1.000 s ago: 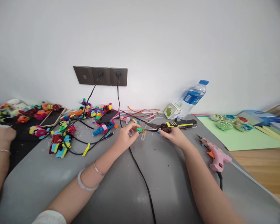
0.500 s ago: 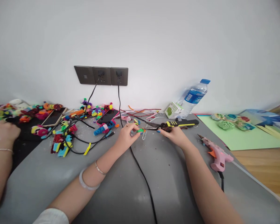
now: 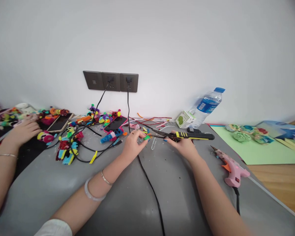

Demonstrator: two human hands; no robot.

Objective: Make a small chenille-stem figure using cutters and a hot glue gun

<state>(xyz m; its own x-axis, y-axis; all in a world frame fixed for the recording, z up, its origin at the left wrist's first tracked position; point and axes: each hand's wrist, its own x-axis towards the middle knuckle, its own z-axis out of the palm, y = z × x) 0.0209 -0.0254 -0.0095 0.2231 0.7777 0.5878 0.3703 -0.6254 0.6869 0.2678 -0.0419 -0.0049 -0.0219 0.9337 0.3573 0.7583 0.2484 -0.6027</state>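
Note:
Near the middle of the grey table, my left hand (image 3: 135, 143) pinches a small green piece (image 3: 147, 137) between thumb and fingertips. My right hand (image 3: 184, 147) grips scissors with black-and-yellow handles (image 3: 194, 135), mostly from below and in front. Their long dark blades point left and stand apart; the lower one reaches the green piece at my left fingertips. Whether it touches the piece I cannot tell. A clear strip (image 3: 153, 143) lies on the table just beneath the blades.
Fuzzy colourful figures (image 3: 68, 147) and black cables (image 3: 88, 160) crowd the left. Another person's hand (image 3: 27, 131) rests there. Along the wall stand a juice carton (image 3: 184, 119) and water bottle (image 3: 207, 106). A pink glue gun (image 3: 234, 172) lies right, near green paper (image 3: 236, 154).
The scissor blades are wider apart, with the handles shifted slightly right and lower. The other person's hand has moved right, towards the phone. My view has shifted slightly.

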